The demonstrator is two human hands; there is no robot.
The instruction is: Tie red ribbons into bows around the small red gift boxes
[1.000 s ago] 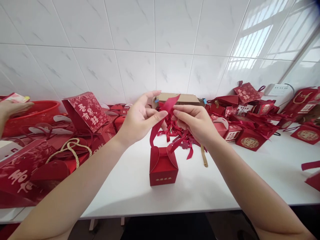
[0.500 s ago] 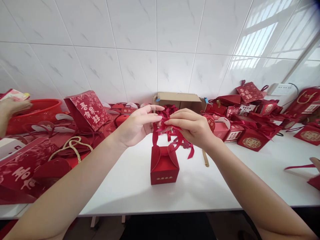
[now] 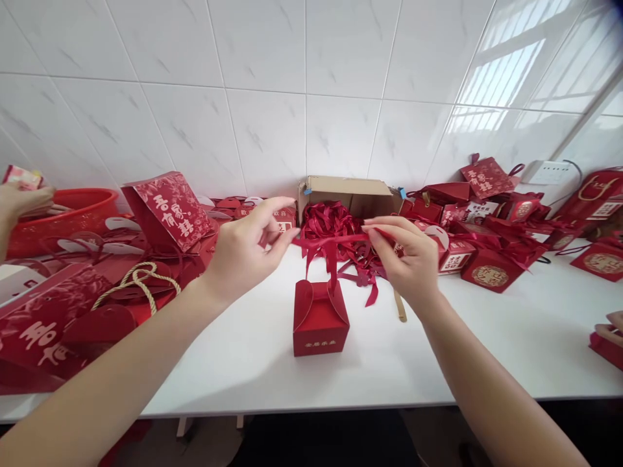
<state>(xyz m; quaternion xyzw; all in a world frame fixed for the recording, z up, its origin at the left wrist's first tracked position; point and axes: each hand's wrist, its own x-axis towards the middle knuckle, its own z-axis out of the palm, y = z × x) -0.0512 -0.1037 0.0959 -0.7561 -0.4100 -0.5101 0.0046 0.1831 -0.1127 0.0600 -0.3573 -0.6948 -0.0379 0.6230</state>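
The left hand (image 3: 248,250) pinches one end of a red ribbon (image 3: 335,240) between thumb and forefinger, with the other fingers loosely curled. The right hand (image 3: 411,263) pinches the other end the same way, its remaining fingers slightly fanned. The ribbon runs taut from one hand to the other, crossed at the middle, and drops from there to a small red box (image 3: 320,321). The box stands below and between the hands on the white table (image 3: 233,363), its rounded flaps folded up.

The ribbon's ends are hidden inside both pinches. Just behind the hands, a heap of loose ribbons (image 3: 335,220) spills from a cardboard box (image 3: 350,189), so the held strip is hard to tell apart from it. Far to the left of the left hand, another person's hand (image 3: 19,201) is cut off by the edge. Far to the right of the right hand, only someone's fingertips (image 3: 614,322) show.
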